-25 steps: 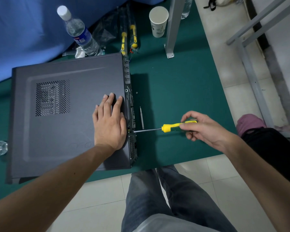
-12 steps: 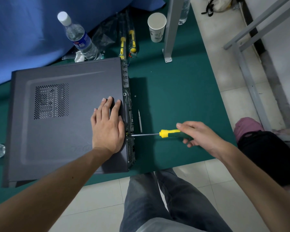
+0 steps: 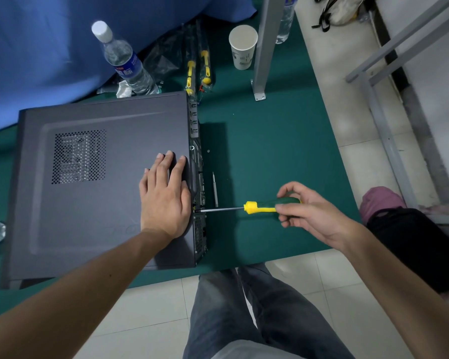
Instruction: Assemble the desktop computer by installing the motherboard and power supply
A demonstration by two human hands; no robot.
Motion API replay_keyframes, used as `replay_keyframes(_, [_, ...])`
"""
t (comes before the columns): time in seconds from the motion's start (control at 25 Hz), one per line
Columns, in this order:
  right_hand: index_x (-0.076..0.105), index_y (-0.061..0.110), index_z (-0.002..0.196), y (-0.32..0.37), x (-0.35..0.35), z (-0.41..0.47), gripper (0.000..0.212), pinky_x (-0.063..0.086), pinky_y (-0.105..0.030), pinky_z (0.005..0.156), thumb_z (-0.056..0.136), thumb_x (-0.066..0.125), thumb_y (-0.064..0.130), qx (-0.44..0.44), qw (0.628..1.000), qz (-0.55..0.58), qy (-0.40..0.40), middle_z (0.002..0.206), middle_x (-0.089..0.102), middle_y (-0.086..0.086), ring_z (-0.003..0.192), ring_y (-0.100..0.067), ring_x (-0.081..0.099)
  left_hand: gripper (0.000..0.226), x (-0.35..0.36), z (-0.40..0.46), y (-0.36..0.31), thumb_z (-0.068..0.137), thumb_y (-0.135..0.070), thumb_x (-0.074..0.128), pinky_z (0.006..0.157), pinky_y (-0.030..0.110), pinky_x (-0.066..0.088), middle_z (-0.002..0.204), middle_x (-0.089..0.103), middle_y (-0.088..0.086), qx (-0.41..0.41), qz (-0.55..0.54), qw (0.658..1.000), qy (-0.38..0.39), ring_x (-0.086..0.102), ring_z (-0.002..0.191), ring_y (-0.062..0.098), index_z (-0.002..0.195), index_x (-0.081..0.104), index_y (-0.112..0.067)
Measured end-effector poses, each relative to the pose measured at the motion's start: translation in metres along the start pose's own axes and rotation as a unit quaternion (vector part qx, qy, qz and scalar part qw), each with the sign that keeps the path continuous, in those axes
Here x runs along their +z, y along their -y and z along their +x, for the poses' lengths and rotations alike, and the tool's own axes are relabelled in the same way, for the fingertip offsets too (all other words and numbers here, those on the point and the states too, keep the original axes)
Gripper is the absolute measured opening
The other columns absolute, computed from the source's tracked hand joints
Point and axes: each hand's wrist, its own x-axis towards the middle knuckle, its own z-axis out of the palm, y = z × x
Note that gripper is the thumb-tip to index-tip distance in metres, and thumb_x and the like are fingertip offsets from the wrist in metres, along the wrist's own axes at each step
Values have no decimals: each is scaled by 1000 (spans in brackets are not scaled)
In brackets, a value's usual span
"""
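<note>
A dark grey desktop case [image 3: 94, 193] lies on its side on the green table [image 3: 270, 151], its side panel closed and its rear face turned to the right. My left hand [image 3: 165, 195] rests flat on the panel near the right edge, fingers straight. My right hand [image 3: 309, 211] grips the green and yellow handle of a screwdriver [image 3: 259, 207]. The shaft runs left and its tip touches the case's rear edge just below my left thumb. The motherboard and power supply are hidden inside the case.
A loose metal bit [image 3: 215, 189] and a small screw [image 3: 208, 151] lie beside the rear face. Behind the case stand a water bottle [image 3: 125, 60], a paper cup [image 3: 243, 46], two bagged screwdrivers [image 3: 197, 71] and a metal post [image 3: 266, 42]. The table's near edge crosses above my knees.
My right hand has shifted its fingers round the screwdriver handle, which stays at the same spot on the case's rear edge. My left hand has kept its place on the panel.
</note>
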Motion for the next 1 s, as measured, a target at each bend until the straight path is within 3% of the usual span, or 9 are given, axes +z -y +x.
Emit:
replay_keyframes(0.16, [64, 8, 94, 1, 7, 2, 37, 49, -26, 50, 95, 58, 44, 27, 991, -132, -24, 80, 69, -11, 56, -16, 57, 52, 0, 0, 0, 94, -28, 33, 113, 52, 24, 153, 34, 12, 0, 3, 1000, 2, 23, 144, 28, 144, 40, -16])
replay_keyframes(0.28, [61, 17, 98, -1, 6, 2, 5, 51, -28, 60, 94, 64, 17, -5, 1000, -23, -18, 94, 58, -3, 70, -16, 58, 52, -1, 0, 0, 94, -28, 33, 114, 51, 24, 152, 35, 12, 0, 2, 1000, 1, 23, 144, 28, 144, 41, -15])
replay_keyframes(0.32, [61, 19, 95, -1, 6, 1, 9, 51, -28, 61, 92, 65, 11, -25, 1000, 3, -18, 93, 57, -3, 70, -16, 58, 52, -1, 0, -1, 94, -28, 33, 114, 51, 23, 152, 35, 12, 1, 3, 1000, 1, 23, 144, 28, 144, 41, -15])
replay_keyframes(0.52, [63, 12, 91, -3, 11, 2, 33, 46, -25, 49, 96, 57, 44, 6, 988, -143, -52, 74, 68, -8, 54, -15, 56, 51, -1, -1, -1, 95, -27, 34, 114, 51, 24, 152, 35, 12, 2, 1, 1000, 1, 23, 144, 28, 144, 41, -15])
replay_keyframes(0.64, [63, 18, 93, -3, 5, 1, 3, 50, -27, 58, 93, 64, 15, -12, 999, -34, -10, 96, 59, -3, 66, -15, 56, 52, -2, 0, -1, 95, -27, 33, 114, 52, 24, 152, 35, 12, 0, 2, 1000, 1, 23, 144, 28, 144, 40, -15])
replay_keyframes(0.68, [63, 19, 92, -2, 3, 1, 10, 50, -27, 59, 91, 65, 9, -26, 1000, -11, -4, 97, 58, -3, 66, -16, 55, 52, -1, 0, -1, 95, -27, 33, 114, 52, 24, 152, 35, 12, -1, 2, 1000, 1, 23, 144, 28, 144, 41, -15])
replay_keyframes(0.76, [63, 17, 87, -1, 3, 1, 7, 47, -27, 53, 92, 68, 19, -31, 998, -48, -21, 88, 64, -8, 58, -18, 55, 52, -2, 0, -1, 94, -27, 33, 114, 52, 24, 152, 35, 12, -2, 3, 1000, 2, 23, 144, 28, 144, 41, -15])
replay_keyframes(0.88, [63, 15, 85, 0, 8, 2, 26, 46, -26, 50, 92, 65, 40, -20, 985, -173, -14, 76, 71, 0, 53, -15, 56, 52, -1, 0, -1, 94, -27, 34, 113, 51, 25, 152, 35, 12, -3, 4, 1000, -1, 24, 144, 28, 144, 41, -15])
replay_keyframes(1.0, [63, 17, 95, -5, 4, 1, 16, 48, -24, 59, 85, 75, 21, -25, 993, -113, 12, 84, 65, 6, 64, -13, 59, 52, -1, 0, -2, 94, -28, 33, 113, 51, 25, 152, 35, 12, -2, 3, 1000, 2, 24, 144, 28, 144, 41, -15])
